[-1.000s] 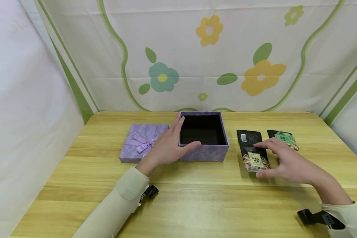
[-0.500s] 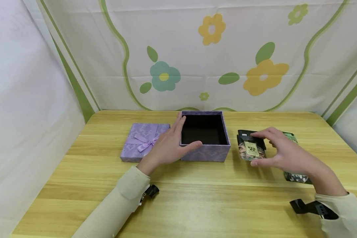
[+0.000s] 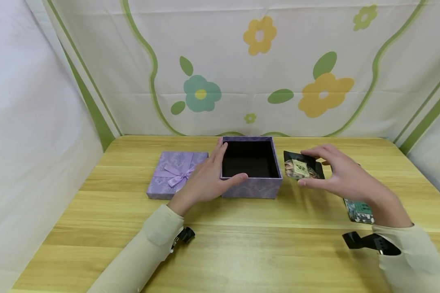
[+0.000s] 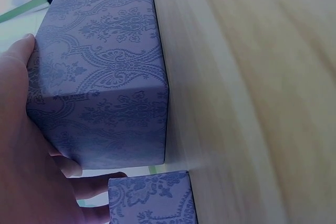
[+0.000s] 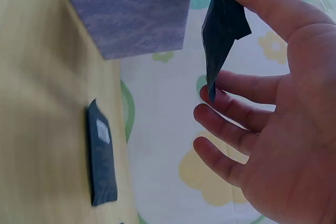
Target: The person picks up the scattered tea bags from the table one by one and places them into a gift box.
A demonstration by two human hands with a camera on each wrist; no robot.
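An uncovered purple patterned box (image 3: 251,188) with a black inside stands at the back middle of the table. My left hand (image 3: 205,179) rests at its front left corner, thumb along the front rim and fingers stretched along the left side. My right hand (image 3: 342,175) pinches a black food pouch (image 3: 300,167) with a cream label between thumb and fingers. This pouch hangs above the table just right of the box; the right wrist view shows it edge-on. Below it in that view, a black pouch with a white label (image 5: 102,150) lies on the table.
Left of the box, partly behind my left hand, lies the purple lid (image 3: 168,167) with a ribbon bow. A green-labelled pouch (image 3: 359,211) lies by my right wrist. A floral curtain (image 3: 238,73) borders the table's back edge.
My right hand has lifted the cream-labelled pouch and carried it left and away from me, towards the box. The left hand stays on the box corner.
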